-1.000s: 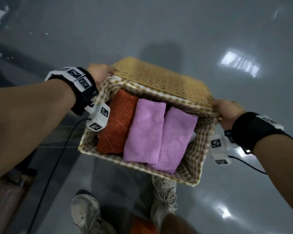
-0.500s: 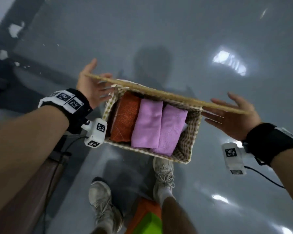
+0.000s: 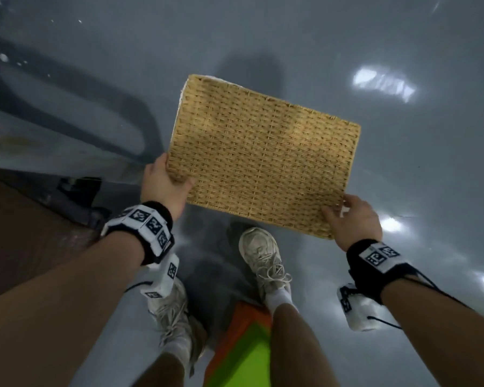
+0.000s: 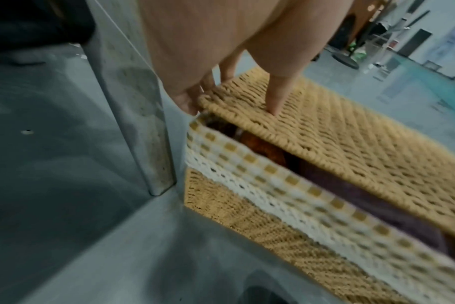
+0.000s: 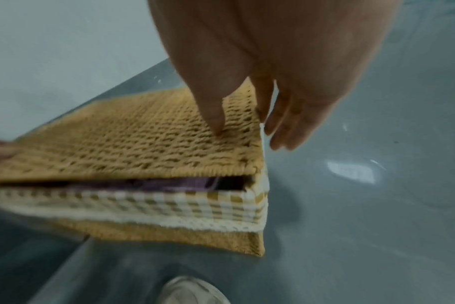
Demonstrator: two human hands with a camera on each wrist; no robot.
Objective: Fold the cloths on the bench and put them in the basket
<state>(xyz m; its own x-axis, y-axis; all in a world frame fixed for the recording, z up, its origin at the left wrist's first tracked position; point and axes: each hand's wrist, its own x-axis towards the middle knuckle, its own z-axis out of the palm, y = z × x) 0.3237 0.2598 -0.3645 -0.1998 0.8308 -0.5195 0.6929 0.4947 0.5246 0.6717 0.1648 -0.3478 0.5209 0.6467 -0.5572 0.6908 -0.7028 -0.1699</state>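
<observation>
A woven straw lid [image 3: 263, 163] lies flat over the basket and hides it in the head view. My left hand [image 3: 165, 188] is at the lid's near left corner, thumb on top. At the near right corner my right hand [image 3: 352, 219] also presses a thumb down, its fingers straight beside the edge. In the left wrist view the lid [image 4: 351, 144] stands slightly ajar above the basket's checked liner [image 4: 247, 164]. In the gap an orange cloth [image 4: 262, 146] and a purple cloth [image 4: 351, 197] show. The right wrist view shows the purple cloth [image 5: 174, 184] under the lid [image 5: 143, 139].
The basket [image 4: 247, 216] stands on a glossy grey floor beside a metal bench leg [image 4: 148, 123]. My two shoes [image 3: 263, 258] [image 3: 171, 311] are just in front of it. An orange and green object [image 3: 243, 350] lies between my legs. A brown surface [image 3: 25, 233] is at the left.
The lid has come down from raised to nearly flat over the basket, hiding the three folded cloths. Both hands have slid from its sides to its near corners.
</observation>
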